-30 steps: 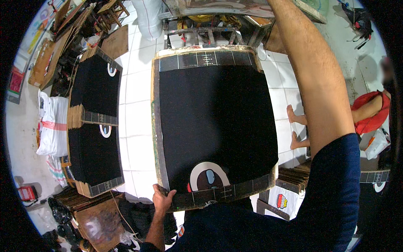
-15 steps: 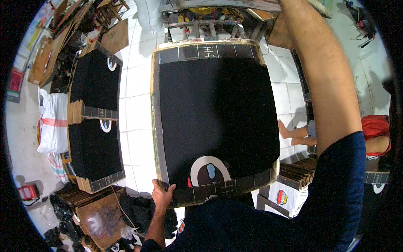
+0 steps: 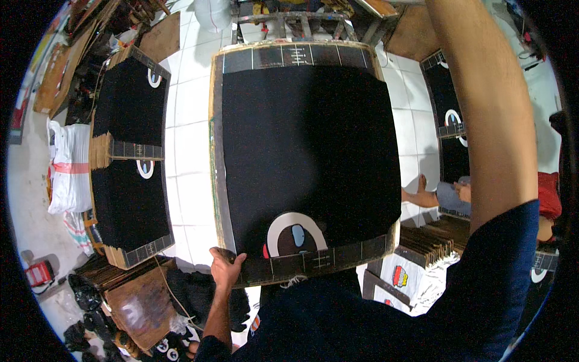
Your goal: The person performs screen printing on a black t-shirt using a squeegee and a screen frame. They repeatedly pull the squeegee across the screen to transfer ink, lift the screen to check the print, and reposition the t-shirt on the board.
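Observation:
My left hand is closed around the near left corner of a flat board, thumb on top. Black fabric lies flat over the board, between dark strips with white ruled lines at its far and near ends. On the fabric near me is a printed cream arch with a pale blue oval inside and a bit of red at its left foot. My right forearm stretches up and away along the right side. The right hand itself is beyond the upper edge of the picture.
Fabric-covered boards with similar prints stand in rows at left and right. A white sack leans at far left. Stacked boards sit at near right. Another person's leg shows at right. A metal rack stands beyond the board.
The view has shifted slightly, so the board sits higher and further left. My right forearm appears further right. A pale frame edge at the top has left view. The other person has moved.

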Motion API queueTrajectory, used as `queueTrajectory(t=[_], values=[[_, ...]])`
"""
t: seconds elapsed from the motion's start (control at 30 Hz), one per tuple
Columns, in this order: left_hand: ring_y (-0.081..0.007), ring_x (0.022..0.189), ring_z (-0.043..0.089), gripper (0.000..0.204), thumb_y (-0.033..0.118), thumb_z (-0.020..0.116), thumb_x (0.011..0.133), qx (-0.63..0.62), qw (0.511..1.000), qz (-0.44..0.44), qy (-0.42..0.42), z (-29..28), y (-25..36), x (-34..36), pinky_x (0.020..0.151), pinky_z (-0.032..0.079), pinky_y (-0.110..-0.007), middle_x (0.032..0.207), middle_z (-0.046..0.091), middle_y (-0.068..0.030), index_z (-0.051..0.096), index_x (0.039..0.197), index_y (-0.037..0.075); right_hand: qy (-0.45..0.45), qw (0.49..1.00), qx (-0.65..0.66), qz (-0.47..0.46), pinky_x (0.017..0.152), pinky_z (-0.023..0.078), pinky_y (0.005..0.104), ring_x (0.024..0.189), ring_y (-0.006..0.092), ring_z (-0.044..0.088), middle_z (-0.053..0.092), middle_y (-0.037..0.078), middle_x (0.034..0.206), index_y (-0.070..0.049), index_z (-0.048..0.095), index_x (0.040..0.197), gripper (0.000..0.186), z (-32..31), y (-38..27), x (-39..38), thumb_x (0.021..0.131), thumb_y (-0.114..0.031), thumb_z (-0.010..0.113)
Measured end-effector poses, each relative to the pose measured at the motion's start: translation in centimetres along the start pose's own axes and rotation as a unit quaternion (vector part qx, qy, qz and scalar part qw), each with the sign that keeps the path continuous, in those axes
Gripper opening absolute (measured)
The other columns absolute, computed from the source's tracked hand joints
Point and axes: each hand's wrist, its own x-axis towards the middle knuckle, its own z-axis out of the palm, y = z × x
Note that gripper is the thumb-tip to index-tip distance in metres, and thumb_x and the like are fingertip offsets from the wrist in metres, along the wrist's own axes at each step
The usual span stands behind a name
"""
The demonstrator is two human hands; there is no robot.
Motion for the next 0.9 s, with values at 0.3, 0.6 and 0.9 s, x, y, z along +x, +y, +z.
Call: queueTrajectory(t=[0.3, 0.6, 0.9], values=[[-0.0424, 0.117, 0.061, 0.090, 0.051, 0.092, 0.069, 0.029, 0.998, -0.046, -0.015, 1.9, -0.4, 1.9, 0.097, 0.051, -0.051, 0.122, 0.060, -0.0249, 0.046, 0.123, -0.004, 0.030, 0.997, -0.037, 0.059, 0.088, 0.058, 0.0455, 0.099, 0.0393, 0.074, 0.076, 0.026, 0.101, -0.003, 0.080, 0.104, 0.091, 0.0, -0.5, 0.0, 0.071, -0.087, 0.065], [-0.0425, 0.132, 0.048, 0.111, 0.076, 0.083, 0.066, 0.087, 0.993, -0.024, -0.073, -0.6, 1.2, 4.4, 0.112, 0.037, -0.056, 0.137, 0.049, -0.0279, 0.052, 0.133, -0.008, 0.012, 0.996, -0.056, 0.063, 0.090, 0.058, 0.0472, 0.100, 0.0394, 0.074, 0.075, 0.029, 0.101, 0.001, 0.079, 0.102, 0.100, -0.1, -0.4, 0.9, 0.070, -0.092, 0.060], [-0.0442, 0.156, 0.018, 0.098, 0.071, 0.059, 0.091, 0.117, 0.891, 0.342, 0.276, -0.6, 29.9, 20.3, 0.121, 0.013, -0.067, 0.166, 0.029, -0.0250, 0.041, 0.154, -0.003, 0.024, 0.999, -0.006, 0.028, 0.095, 0.056, 0.0464, 0.108, 0.0399, 0.072, 0.073, 0.030, 0.110, 0.006, 0.076, 0.105, 0.104, -0.1, 0.8, 3.3, 0.072, -0.091, 0.060]])
